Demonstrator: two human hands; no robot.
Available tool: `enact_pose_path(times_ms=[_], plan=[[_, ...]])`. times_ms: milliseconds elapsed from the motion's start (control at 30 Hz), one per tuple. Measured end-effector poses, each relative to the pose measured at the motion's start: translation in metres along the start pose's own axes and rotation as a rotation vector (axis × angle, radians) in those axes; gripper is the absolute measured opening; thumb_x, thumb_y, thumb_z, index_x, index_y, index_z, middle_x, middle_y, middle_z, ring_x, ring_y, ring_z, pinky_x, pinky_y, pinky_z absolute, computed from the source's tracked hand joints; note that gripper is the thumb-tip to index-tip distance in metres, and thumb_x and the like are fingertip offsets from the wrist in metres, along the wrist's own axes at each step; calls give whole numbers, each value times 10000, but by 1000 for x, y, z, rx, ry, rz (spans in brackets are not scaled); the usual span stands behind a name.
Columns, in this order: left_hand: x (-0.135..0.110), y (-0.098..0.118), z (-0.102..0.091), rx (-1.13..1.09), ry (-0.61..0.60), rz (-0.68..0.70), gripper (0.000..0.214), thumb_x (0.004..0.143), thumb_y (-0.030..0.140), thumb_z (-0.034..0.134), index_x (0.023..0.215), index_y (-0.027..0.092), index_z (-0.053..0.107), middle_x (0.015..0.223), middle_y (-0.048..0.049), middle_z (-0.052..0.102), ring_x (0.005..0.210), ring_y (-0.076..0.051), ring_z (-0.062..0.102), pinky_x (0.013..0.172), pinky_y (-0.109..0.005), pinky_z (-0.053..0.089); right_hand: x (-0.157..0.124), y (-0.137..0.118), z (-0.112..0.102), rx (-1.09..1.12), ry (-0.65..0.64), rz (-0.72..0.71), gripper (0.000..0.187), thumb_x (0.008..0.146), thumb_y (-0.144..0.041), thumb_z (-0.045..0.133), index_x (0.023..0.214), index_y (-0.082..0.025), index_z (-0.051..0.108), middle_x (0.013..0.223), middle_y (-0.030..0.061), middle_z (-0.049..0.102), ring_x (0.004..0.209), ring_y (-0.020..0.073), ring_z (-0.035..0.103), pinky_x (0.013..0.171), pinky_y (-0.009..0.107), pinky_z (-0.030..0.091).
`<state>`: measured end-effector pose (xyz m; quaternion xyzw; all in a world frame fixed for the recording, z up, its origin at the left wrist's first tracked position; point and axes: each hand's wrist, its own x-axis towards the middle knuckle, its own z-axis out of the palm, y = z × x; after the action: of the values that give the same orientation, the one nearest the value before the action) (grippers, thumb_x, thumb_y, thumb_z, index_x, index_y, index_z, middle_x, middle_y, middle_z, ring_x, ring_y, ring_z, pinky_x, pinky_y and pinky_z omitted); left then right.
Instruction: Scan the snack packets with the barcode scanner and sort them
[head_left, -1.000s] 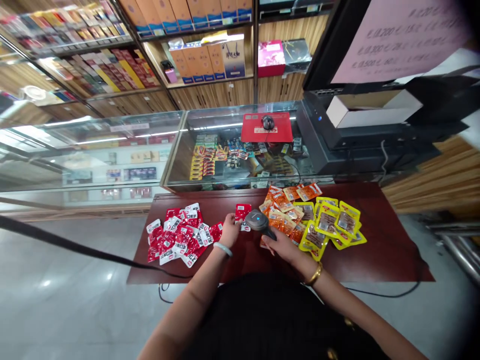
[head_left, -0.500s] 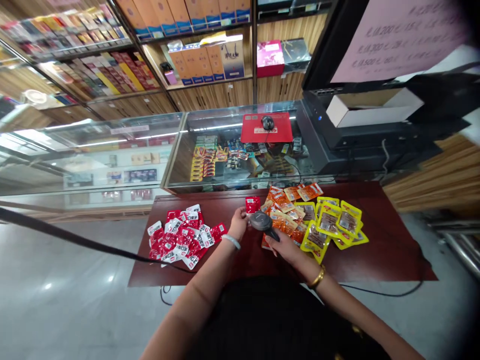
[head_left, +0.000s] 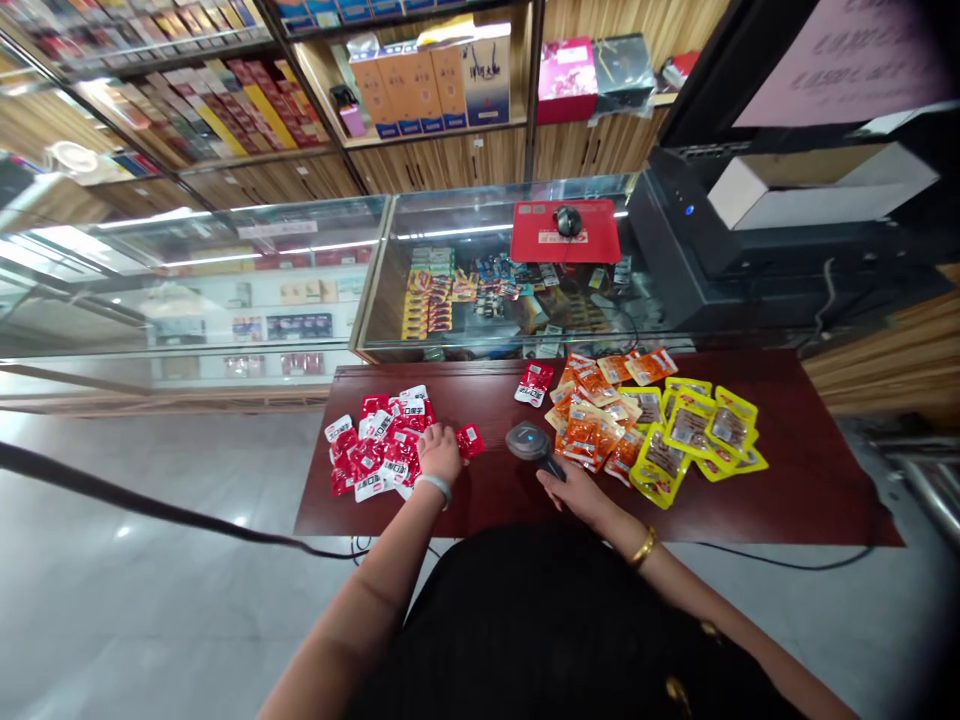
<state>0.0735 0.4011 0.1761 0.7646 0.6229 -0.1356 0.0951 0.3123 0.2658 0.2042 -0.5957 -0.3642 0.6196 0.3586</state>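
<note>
Glass case at 12 o'clock, table edge nearest me at 6, so my sliding room's the strip between red pile at 9 and orange packs at 3. My left hand is half curled by the pile's end packet; can't tell if anything's pinched. Right hand is wrapped round the scanner. I'd keep that steady, lift packets by the rim. Loose packet lies just past it, around 1.

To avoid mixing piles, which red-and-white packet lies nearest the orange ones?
The lone packet near the far edge of the table, beyond the scanner; the other red-and-white packets lie farther left, around the left hand.
</note>
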Motion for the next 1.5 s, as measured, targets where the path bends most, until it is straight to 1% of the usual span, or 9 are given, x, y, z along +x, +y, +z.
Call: enact_pose_path(times_ms=[133, 267, 400, 600, 833, 933, 1133, 1233, 1500], plan=[[14, -1, 1, -83, -74, 48, 491, 699, 368, 745, 1085, 147, 536, 1118, -205, 614, 1129, -357, 545, 945, -437, 379, 2, 4, 10, -3, -36, 22, 390, 818, -557, 589, 937, -195, 506, 523, -98, 465, 407, 89, 417, 433, 222, 339], [22, 15, 4, -428, -186, 29, 463, 736, 385, 720, 1082, 177, 492, 892, -142, 680, 909, -295, 660, 804, -348, 437, 2, 0, 12, 4, -16, 12, 422, 811, -573, 599, 977, -194, 517, 526, -95, 464, 405, 91, 418, 427, 222, 334], [28, 41, 10, -765, -192, 66, 419, 707, 332, 743, 1023, 204, 499, 871, -81, 682, 810, -231, 666, 717, -286, 437, 1, -11, 8, 33, 31, -26, 468, 793, -593, 615, 1026, -199, 518, 528, -92, 466, 404, 92, 414, 429, 225, 329], [42, 69, 9, -912, -187, 137, 389, 671, 370, 757, 913, 177, 521, 886, -116, 665, 792, -246, 650, 674, -308, 444, 2, -21, 0, 17, 118, -33, 470, 801, -599, 598, 1020, -189, 528, 487, -94, 452, 407, 104, 406, 434, 236, 329], [53, 99, 2, -1248, -136, 182, 402, 669, 194, 750, 1025, 157, 566, 1004, -102, 668, 894, -187, 630, 854, -311, 466, 3, -26, -4, 29, 138, -20, 441, 784, -622, 589, 899, -208, 486, 515, -93, 455, 409, 93, 408, 445, 240, 352], [53, 85, -3, -1223, -69, 152, 420, 695, 201, 739, 1078, 156, 572, 1114, -122, 645, 991, -193, 612, 918, -315, 445, 6, -26, -2, -2, 118, -25, 408, 793, -593, 584, 881, -208, 484, 529, -92, 455, 425, 94, 416, 445, 236, 359], [16, 0, -7, -404, 1, -84, 460, 716, 294, 723, 1133, 163, 580, 1188, -161, 582, 1163, -313, 498, 1005, -431, 354, 12, -24, 7, -31, 32, -9, 388, 798, -569, 583, 886, -205, 482, 553, -92, 465, 429, 88, 418, 445, 229, 361], [-9, -31, -2, -167, -3, -123, 575, 747, 285, 667, 1292, 209, 500, 1294, -173, 498, 1202, -351, 442, 976, -460, 352, 14, -22, 11, -44, -14, 16, 405, 800, -570, 585, 932, -199, 490, 555, -96, 457, 431, 90, 420, 444, 225, 350], [-6, -45, -8, -17, -25, -45, 498, 684, 264, 678, 1163, 173, 576, 1261, -165, 520, 1177, -337, 444, 969, -427, 355, 19, -12, 17, -34, -71, 22, 433, 811, -563, 595, 1025, -197, 504, 527, -101, 447, 403, 94, 410, 427, 227, 334]])
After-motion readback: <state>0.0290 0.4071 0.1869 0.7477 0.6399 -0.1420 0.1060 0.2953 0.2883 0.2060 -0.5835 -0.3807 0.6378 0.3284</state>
